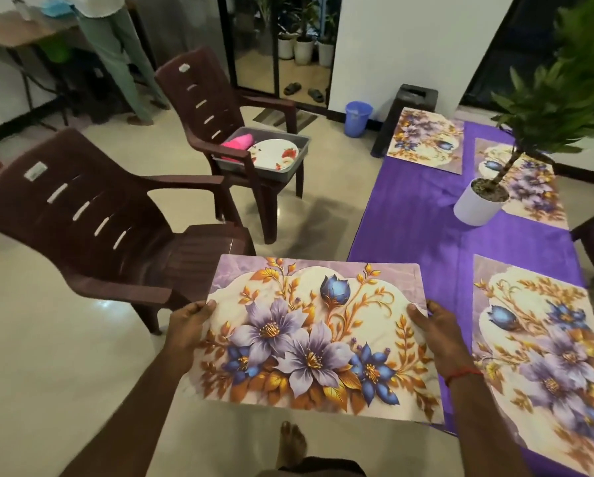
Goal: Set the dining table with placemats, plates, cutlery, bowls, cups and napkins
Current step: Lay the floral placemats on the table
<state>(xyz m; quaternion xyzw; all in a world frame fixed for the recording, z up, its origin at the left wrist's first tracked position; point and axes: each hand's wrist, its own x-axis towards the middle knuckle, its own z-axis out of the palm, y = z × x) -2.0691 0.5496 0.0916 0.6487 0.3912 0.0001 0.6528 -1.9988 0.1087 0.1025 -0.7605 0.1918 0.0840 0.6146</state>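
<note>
Here the left hand (187, 327) and right hand (433, 325) each grip the floral placemat (316, 339) by its side edges.

Head-worn camera looks steeply down, close over the hands (316, 328) and floor.

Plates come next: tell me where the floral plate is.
Head view, upper middle: the floral plate sits in the grey tub on the far chair.

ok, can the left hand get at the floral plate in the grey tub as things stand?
Probably not. The left hand grips the held placemat by its edge, and the plate lies in the tub on the far chair, well beyond the near chair.
</note>
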